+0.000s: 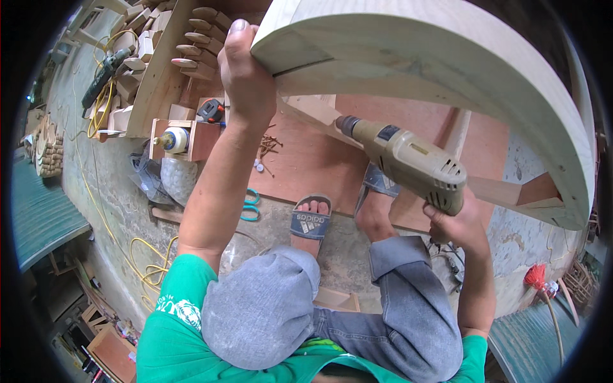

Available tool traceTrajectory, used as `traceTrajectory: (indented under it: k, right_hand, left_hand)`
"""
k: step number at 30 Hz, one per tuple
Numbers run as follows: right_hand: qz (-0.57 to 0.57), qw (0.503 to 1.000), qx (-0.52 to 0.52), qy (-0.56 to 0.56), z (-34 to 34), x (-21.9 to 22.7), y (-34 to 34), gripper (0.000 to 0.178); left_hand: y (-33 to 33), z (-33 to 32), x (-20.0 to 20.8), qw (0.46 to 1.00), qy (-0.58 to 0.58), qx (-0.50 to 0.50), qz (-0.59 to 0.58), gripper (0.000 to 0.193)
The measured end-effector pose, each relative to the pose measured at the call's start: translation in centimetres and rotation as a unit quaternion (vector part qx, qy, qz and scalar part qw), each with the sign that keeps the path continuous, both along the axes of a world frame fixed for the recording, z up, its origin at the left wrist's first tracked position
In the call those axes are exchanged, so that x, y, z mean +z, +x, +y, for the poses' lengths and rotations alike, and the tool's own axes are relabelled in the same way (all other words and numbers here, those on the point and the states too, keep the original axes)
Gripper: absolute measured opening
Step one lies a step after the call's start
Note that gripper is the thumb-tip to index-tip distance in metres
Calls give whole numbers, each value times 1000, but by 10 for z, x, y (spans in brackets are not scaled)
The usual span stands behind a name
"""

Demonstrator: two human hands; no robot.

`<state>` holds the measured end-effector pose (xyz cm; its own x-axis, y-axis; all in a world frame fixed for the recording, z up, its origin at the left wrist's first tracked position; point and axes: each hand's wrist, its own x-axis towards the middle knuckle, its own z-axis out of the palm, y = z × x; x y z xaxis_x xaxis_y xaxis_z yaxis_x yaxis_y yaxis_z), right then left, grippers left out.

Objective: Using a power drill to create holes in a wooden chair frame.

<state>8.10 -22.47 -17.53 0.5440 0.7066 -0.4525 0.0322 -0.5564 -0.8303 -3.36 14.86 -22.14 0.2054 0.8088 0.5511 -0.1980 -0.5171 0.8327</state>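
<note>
A large curved wooden frame [440,38] of pale wood fills the upper right, raised above the board. At its left end my left hand [246,73] is closed round the wood, thumb up. My right hand [456,223] grips the handle of a tan power drill [408,156] below the frame's arc. The drill's chuck points left, at a slanting wooden rail [322,118] under the arc; whether a bit touches the rail I cannot make out. Several long screws [269,145] lie loose on the reddish board [300,169], right of my left forearm.
On the left, a small wooden box [203,142] holds a white glue bottle [174,140], with a tape measure [211,110] behind it. Teal-handled scissors [250,205] lie near my left foot. Cut wood pieces [131,64] and a yellow cord [102,108] are farther left.
</note>
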Motion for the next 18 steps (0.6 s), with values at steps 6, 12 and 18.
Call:
traceTrajectory:
  k: [6, 12, 18]
  right_hand:
    - [42, 999, -15, 11, -7, 4, -1, 53]
    - [51, 997, -53, 20, -27, 6, 1, 52]
    - [72, 990, -117, 36, -59, 38, -5, 56]
  left_hand:
    - [-10, -4, 13, 984, -141, -106, 21, 57]
    - [-5, -9, 21, 977, -177, -119, -3, 59]
    - [-5, -6, 16, 973, -184, -123, -67, 51]
